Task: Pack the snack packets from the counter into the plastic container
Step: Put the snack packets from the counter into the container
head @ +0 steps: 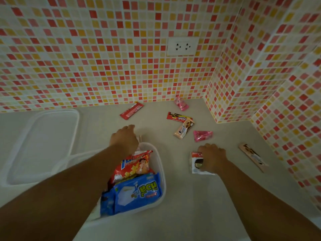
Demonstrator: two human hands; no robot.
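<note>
A clear plastic container (161,164) stands on the counter in front of me. Inside it lie a red potato-snack packet (137,165) and a blue packet (139,192). My left hand (124,138) curls over the container's far rim. To the right, my right hand (212,156) closes on a white cookie packet (196,165) that lies flat on the counter. Further back lie loose packets: a red stick (131,110), a pink one (181,103), a red chocolate bar (178,117), a beige cookie pack (184,129), another pink one (202,135) and a long beige pack (253,157).
The container's clear lid (43,145) lies on the counter at the left. A mosaic-tiled wall rises behind, with a white socket (182,46), and a tiled corner (225,101) juts out at the right.
</note>
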